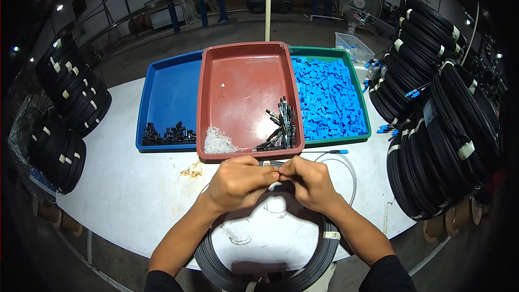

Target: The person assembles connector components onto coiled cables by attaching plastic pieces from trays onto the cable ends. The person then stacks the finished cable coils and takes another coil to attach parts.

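My left hand (240, 183) and my right hand (311, 183) meet fingertip to fingertip over the far side of a black cable coil (324, 257). Both are closed in a pinch; what lies between the fingertips is too small and hidden to name. The coil lies on the white table, bound with pale tape, its near side toward me. Just beyond my right hand, a thin cable ends in a blue connector (339, 152). Close past my fingers stands a red tray (246, 92) with small clear pieces (217, 141) at its left corner and black connector parts (282, 127) at its right.
Left of the red tray, a blue tray (170, 89) holds black parts (167, 134). A green tray (363, 113) on the right is full of blue connector pieces (331, 97). Black cable coils are stacked at the left (73, 86) and right (448, 130) table edges.
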The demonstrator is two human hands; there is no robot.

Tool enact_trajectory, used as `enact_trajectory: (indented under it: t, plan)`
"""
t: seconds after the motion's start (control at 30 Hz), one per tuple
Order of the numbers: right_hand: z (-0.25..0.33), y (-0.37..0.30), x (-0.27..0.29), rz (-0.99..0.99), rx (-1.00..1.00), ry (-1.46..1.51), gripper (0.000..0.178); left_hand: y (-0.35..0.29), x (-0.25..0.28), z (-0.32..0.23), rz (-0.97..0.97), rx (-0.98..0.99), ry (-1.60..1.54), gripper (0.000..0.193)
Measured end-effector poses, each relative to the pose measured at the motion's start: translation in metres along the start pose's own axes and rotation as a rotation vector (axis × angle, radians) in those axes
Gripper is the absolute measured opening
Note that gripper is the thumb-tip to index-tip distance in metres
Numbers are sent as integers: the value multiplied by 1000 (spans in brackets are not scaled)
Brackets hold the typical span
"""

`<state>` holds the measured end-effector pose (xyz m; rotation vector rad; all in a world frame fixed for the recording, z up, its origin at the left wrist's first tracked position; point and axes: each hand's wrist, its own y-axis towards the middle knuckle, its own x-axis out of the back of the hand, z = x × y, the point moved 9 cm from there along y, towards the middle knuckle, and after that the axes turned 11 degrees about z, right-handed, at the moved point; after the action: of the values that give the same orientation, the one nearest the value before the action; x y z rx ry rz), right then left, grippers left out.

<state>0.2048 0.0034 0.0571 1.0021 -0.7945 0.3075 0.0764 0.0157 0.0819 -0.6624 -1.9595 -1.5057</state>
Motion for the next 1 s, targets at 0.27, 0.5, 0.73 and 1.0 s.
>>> enact_trajectory:
  t: [0.27, 0.5, 0.73, 1.0]
  plan:
    - [-5, 4, 5, -45, -80, 40, 21, -8, -5, 32, 4, 407, -323, 15]
    - [18, 6, 13, -112, 24, -261, 28, -9, -5, 33, -87, 415, -414, 12]
    - [0, 4, 6, -12, -103, -80, 29, 7, -3, -20, 36, -70, 180, 7]
    - [-13, 4, 7, -87, -222, 161, 18, 1, 11, 1, -6, 86, 77, 32]
